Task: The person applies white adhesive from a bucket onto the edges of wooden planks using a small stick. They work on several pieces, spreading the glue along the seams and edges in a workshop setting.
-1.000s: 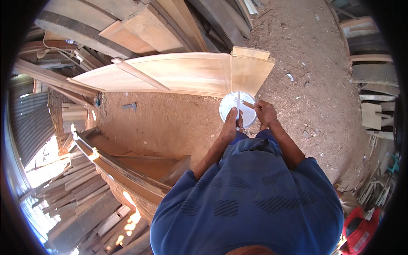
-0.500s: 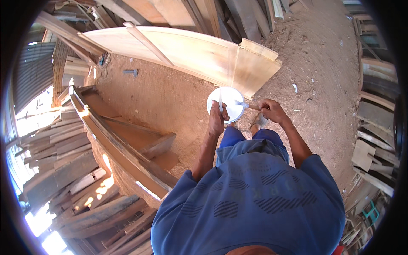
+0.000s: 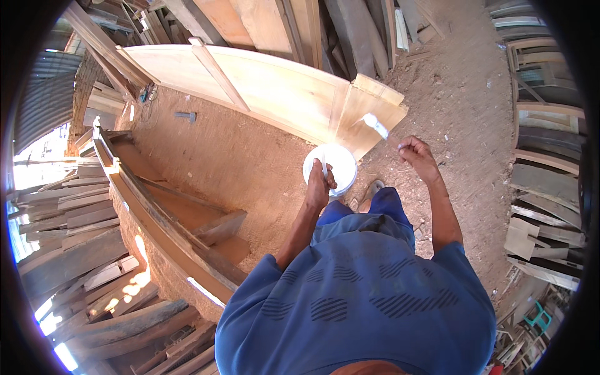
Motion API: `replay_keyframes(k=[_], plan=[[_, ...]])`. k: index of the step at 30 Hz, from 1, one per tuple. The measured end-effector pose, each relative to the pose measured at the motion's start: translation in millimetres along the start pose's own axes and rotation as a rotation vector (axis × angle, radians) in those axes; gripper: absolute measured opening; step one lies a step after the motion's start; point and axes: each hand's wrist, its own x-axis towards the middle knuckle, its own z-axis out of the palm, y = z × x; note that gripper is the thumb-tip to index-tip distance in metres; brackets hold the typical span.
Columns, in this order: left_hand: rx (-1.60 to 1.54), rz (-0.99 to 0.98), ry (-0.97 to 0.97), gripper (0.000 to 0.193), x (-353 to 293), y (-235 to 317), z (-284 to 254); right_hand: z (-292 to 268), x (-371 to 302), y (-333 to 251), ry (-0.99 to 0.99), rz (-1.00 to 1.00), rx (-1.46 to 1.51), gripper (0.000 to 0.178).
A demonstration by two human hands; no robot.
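Observation:
My left hand (image 3: 320, 181) is closed on a round white bucket (image 3: 342, 167), held in front of my legs, with a pale strip running across its top. My right hand (image 3: 417, 156) is closed around the handle of a paintbrush (image 3: 377, 127). White shows on the brush head, which is at the right end of a pale wooden panel (image 3: 281, 90); a small white patch lies beside it there. Whether the bristles touch the wood is hard to tell. What the bucket contains is washed out by glare.
A long wooden frame (image 3: 165, 231) stands at my left, with stacked boards (image 3: 94, 250) beyond it. More timber (image 3: 350, 37) leans behind the panel. Frames and boards (image 3: 544, 187) line the right side. A green plastic chair (image 3: 539, 317) stands at lower right.
My right hand has lifted the paintbrush out from over the bucket and moved it up and away to the panel's end. The left hand still holds the bucket.

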Motion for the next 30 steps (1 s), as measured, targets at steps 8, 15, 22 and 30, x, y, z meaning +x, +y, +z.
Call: replay_keyframes(k=[8, 15, 22, 30], plan=[[-0.038, -0.003, 0.027, 0.056, 25.1, -26.6, -4.1, -38.5, 41.2, -36.6, 0.496, -0.396, -1.159, 0.020], [-0.161, 0.029, 0.236, 0.053, 62.5, -84.5, -47.8, -34.8, 58.4, -4.5, 0.436, -0.410, -1.105, 0.022], [-0.187, 0.069, 0.323, 0.048, 103.8, -147.4, -102.1, -47.4, 54.8, -23.4, 0.336, -0.443, -1.064, 0.017], [0.002, 0.095, 0.443, 0.056, 153.3, -200.0, -199.2, -52.5, 41.5, -30.8, 0.358, -0.272, -1.051, 0.015]])
